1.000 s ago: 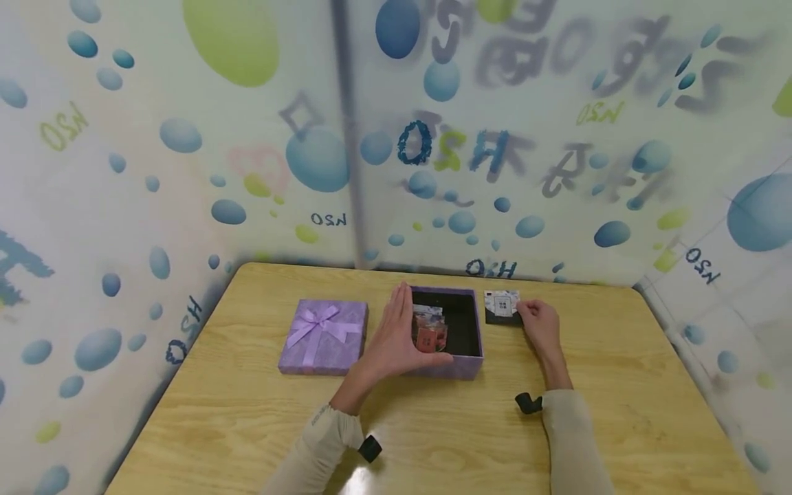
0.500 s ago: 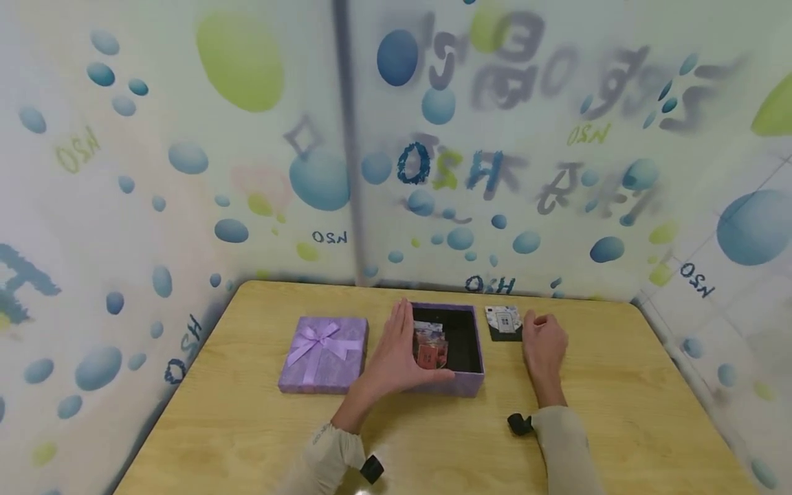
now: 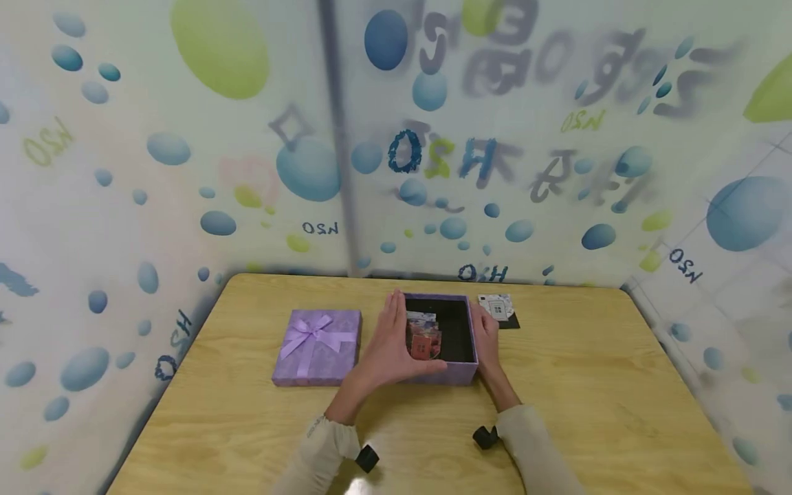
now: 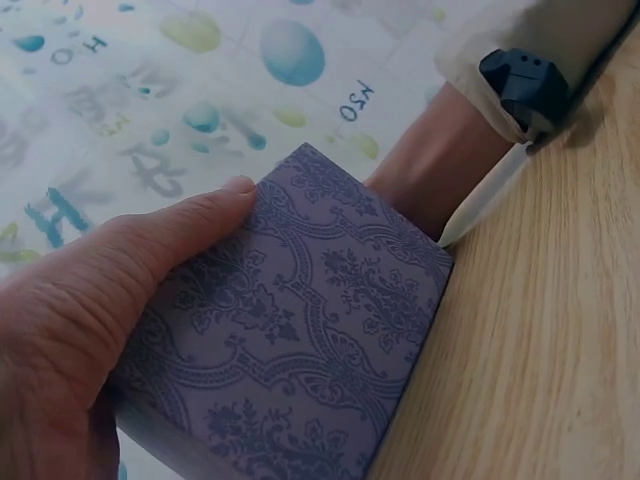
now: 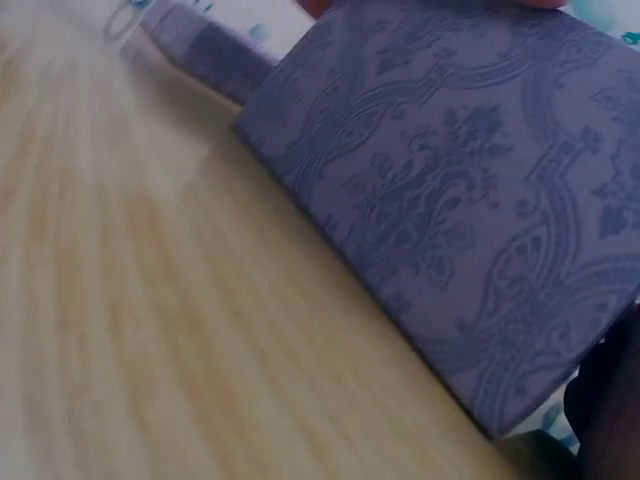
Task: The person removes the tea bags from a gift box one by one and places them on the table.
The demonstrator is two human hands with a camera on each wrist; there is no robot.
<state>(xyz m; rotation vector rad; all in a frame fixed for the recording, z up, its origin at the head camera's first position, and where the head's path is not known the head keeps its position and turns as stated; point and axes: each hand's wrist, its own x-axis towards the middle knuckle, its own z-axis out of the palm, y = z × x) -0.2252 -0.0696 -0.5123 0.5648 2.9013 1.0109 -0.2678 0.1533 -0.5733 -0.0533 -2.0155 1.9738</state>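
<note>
Left hand: the left hand (image 3: 390, 350) lies against the purple gift box (image 3: 448, 373), fingers straight up along its left wall, thumb stretched wide across the front and touching near the rim.
Right hand: the right hand (image 3: 487, 337) is at the box's right wall; how far its fingers bend, or whether they grip, cannot be told.
Gift box: between the two hands, resting on the table, uncovered, with a black interior and floral-scroll paper outside.
Packets: just right of the left palm, inside the box, small printed packets (image 3: 424, 337), the nearest one red.
Lid: left of the left hand, a square purple lid (image 3: 339, 368) with a lilac ribbon bow (image 3: 316, 331).
Card packet: just beside the right hand, on its far right side, a black-and-white patterned packet (image 3: 498, 309).
Sleeves: beige sleeves below both hands, each with a small black wrist camera (image 3: 367, 458).
Table: under and around the hands, a pale wooden table (image 3: 588, 399), visible grain, rounded far corners, a bright glare patch below the left hand.
Room: beyond the hands, pale walls (image 3: 383, 103) printed with blue and green ovals, mirror-reversed "H2O" lettering (image 3: 478, 158) and a dark vertical seam.
</note>
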